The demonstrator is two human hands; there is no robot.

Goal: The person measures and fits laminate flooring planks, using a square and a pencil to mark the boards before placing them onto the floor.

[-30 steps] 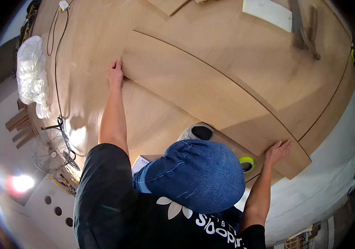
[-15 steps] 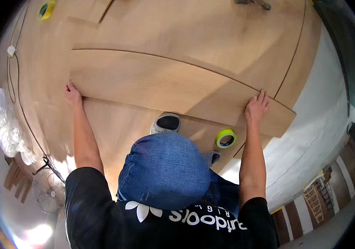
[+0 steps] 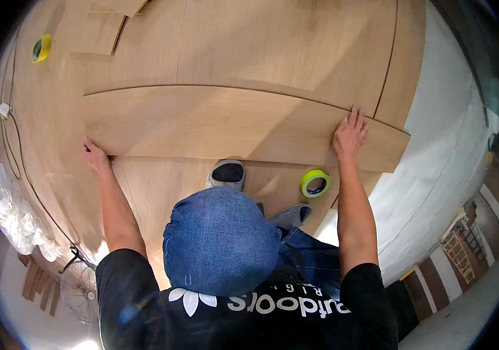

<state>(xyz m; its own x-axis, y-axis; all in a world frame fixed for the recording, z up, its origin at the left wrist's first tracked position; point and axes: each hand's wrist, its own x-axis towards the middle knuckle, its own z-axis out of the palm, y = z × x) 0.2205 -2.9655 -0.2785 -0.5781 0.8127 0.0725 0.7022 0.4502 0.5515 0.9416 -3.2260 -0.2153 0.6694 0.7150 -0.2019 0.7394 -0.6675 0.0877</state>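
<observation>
A long light-wood floor plank (image 3: 214, 123) lies crosswise in front of me on boards of the same colour, a dark line running along its far edge. My left hand (image 3: 95, 155) is closed on the near corner of its left end. Close to the right end, my right hand (image 3: 350, 134) lies across the top, fingers bent at the far edge; what is under the fingertips is hidden. Between the plank and my right shoe sits a roll of yellow-green tape (image 3: 306, 190), touched by neither hand.
Pale underlay sheeting (image 3: 430, 175) spreads to the right of the boards. At the far left are another yellow tape roll (image 3: 41, 48), a dark cable (image 3: 32, 178), a clear plastic bag (image 3: 13, 213) and a fan (image 3: 79, 291). Loose board pieces (image 3: 100, 29) lie beyond the plank.
The whole view has turned and shifted, so the plank looks more level and the far board pieces show more. Both hands stay at the same ends of the plank.
</observation>
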